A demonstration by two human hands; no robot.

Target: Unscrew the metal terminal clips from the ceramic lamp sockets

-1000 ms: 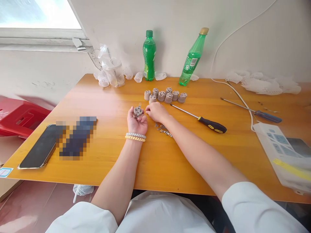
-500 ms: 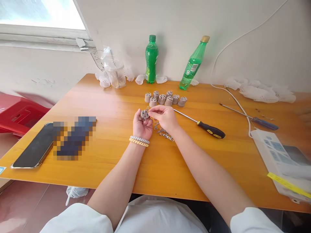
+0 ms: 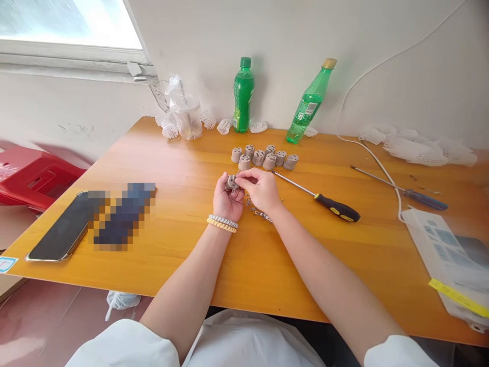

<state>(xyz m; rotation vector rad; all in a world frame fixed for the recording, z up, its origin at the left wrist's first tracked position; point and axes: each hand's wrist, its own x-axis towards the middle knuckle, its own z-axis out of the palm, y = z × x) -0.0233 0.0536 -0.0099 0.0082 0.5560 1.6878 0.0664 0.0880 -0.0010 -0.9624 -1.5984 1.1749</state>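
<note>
My left hand [image 3: 227, 204] is closed around a grey-brown ceramic lamp socket [image 3: 230, 182], its holed face turned up. A thin metal bracket [image 3: 234, 190] shows partly at that face. My right hand [image 3: 263, 192] reaches over from the right, thumb and forefinger pinched together at the top of the socket; whatever is between the fingertips is too small to make out. Small screws [image 3: 248, 202] and metal brackets [image 3: 263, 215] lie on the table below my right hand, partly hidden by it. Several similar sockets [image 3: 259, 158] stand grouped just beyond my hands.
A black-and-yellow screwdriver [image 3: 338, 208] lies right of my hands, a blue-handled one [image 3: 426, 199] farther right. Two green bottles [image 3: 243, 102] [image 3: 308, 104] and a bagged cup [image 3: 186, 114] stand along the wall. A phone [image 3: 57, 229] lies left; a white packet [image 3: 439, 244] lies right.
The metal bracket, earlier upright across the socket's face, now shows only in part. My right fingers have moved in over the socket. The whole view has shifted slightly.
</note>
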